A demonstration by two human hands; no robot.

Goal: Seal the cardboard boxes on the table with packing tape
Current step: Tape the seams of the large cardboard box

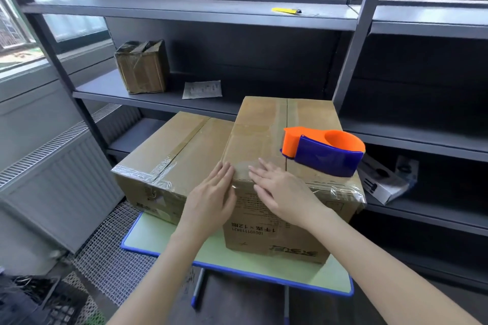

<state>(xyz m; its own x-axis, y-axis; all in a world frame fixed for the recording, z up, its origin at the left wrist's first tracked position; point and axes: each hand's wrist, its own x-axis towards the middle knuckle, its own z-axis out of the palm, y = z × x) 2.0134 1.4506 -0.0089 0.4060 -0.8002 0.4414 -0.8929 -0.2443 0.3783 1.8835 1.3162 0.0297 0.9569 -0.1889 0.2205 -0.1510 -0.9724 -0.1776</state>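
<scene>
1. While both bare forearms reach up from the lower edge, the low cardboard box [169, 155] lies furthest left on the pale green, blue-rimmed counter [163, 237]. Its matte brown top is crossed by glossy, wrinkled clear tape [148, 173] along the seam and the near edge. Neither of the hands touches it.
2. Next comes the left hand [211, 195], released, with fingers straight and together, laid flat against the near left corner of the taller cardboard box [264, 134].
3. That taller cardboard box stands just beside the low one. It is rectangular, with black print on its front face and shiny tape over its top seam and near rim.
4. The right hand [280, 187], also released, spreads straight fingers palm-down over the taped near top edge, close to the left hand.
5. A tape dispenser [324, 150] of smooth orange and blue plastic, rounded in shape, sits on the same box top just right of the right hand, apart from it.
</scene>
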